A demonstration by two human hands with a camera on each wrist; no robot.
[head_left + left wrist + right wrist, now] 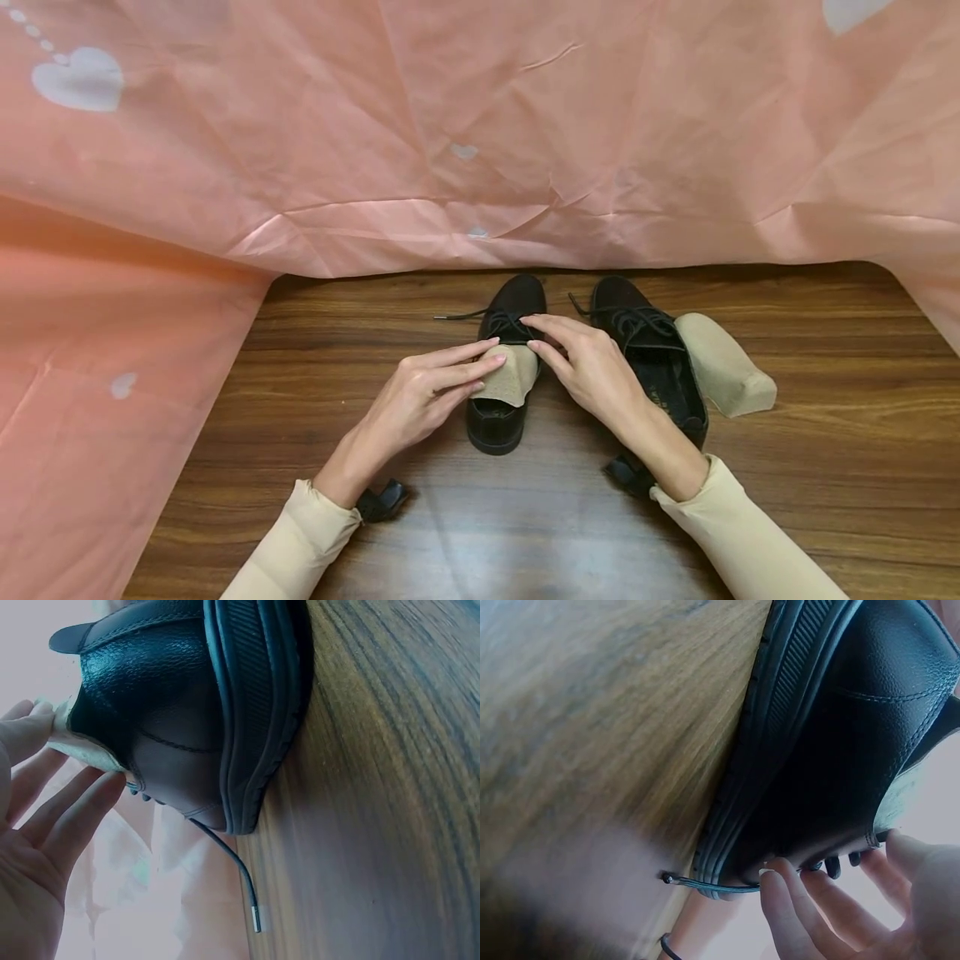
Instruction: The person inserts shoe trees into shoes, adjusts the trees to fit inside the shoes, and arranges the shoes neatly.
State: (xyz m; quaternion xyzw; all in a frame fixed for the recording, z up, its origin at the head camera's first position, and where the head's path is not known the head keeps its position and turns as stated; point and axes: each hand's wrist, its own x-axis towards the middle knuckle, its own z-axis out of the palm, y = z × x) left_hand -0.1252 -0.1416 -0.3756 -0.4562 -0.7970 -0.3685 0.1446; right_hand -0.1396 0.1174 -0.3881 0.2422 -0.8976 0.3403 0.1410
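Observation:
Between both hands a black lace-up shoe (497,429) stands on the wooden surface, toe pointing away. A beige moulded shoe insert (504,385) sits partly in its opening, the rest showing above the collar. The left hand (423,392) pinches the insert from the left with thumb and fingertips. At the laced front, the right hand (592,367) grips the shoe's upper by the tongue, thumb at the opening's edge, as the right wrist view also shows around the eyelets. How far the insert reaches inside is hidden.
A second black shoe (697,421) stands to the right, partly behind the right forearm. Another beige insert (723,367) lies against its outer side. Loose laces stick out from both shoes. Pink cloth with white hearts (525,150) hangs behind and along the left.

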